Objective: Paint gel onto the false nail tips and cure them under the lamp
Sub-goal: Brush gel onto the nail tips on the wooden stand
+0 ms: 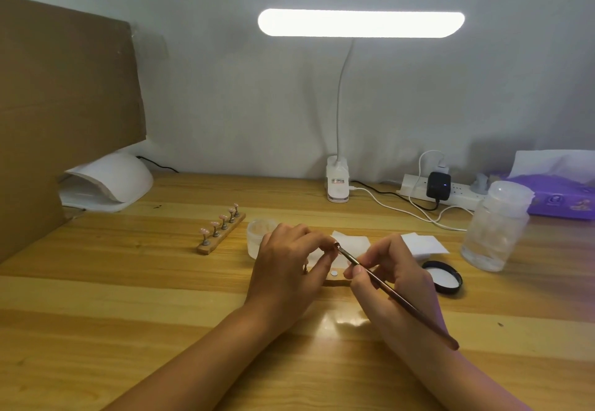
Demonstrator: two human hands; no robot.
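No legible txt. White clip-on desk lamp base [337, 182], at the back edge of the wooden tabletop [128, 298], has 1 small label w/ dark print, too blurred to read. Purple tissue pack [560, 200], back right corner, carries a round logo & pale print, also unreadable.

The desk [128, 314] is pale honey-yellow wood, banded with lighter and darker grain stripes. Plain brown cardboard [64, 105] stands at the left, with a white curing lamp [112, 179] below it. The desk lamp [360, 23] is white and its bar glows bright white. A black adapter [438, 185] with a small blue light sits on a white power strip [415, 185]. The tissue pack [566, 198] is purple with printed figures. The lid [444, 277] is black with a white inside. The brush [392, 294] handle is dark reddish brown. The nail tips [222, 217] are pale pink on a tan wooden strip [222, 233].
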